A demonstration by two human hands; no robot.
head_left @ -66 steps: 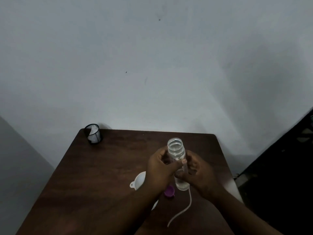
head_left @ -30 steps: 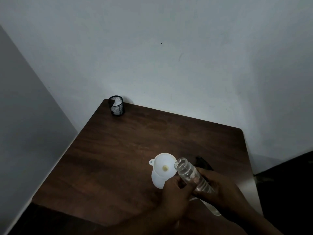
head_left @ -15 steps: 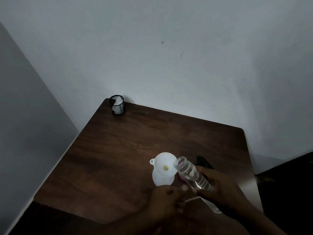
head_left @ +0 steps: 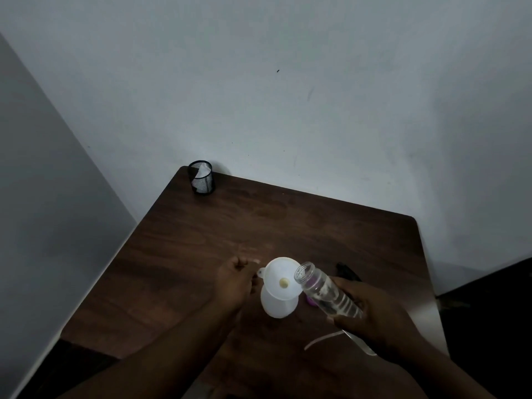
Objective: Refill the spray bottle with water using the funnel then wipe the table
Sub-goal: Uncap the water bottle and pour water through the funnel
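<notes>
A white funnel (head_left: 280, 280) sits in the neck of a translucent white spray bottle (head_left: 277, 307) standing on the brown table (head_left: 288, 226). My right hand (head_left: 374, 312) grips a clear water bottle (head_left: 325, 292), tilted with its open mouth at the funnel's right rim. My left hand (head_left: 234, 283) is curled just left of the funnel's small tab; whether it touches is unclear. A purple cap (head_left: 311, 302) lies behind the clear bottle. A thin white tube (head_left: 322, 339) pokes out from below my right hand.
A black mesh cup (head_left: 201, 181) with white tissue stands at the table's far left corner. A dark object (head_left: 347, 272) lies just beyond my right hand. Walls close in behind and on the left; the table's right edge is near my right wrist.
My left hand let go of the clear bottle and moved up to the funnel's left side. The right hand keeps the bottle tilted, its mouth now closer to the funnel.
</notes>
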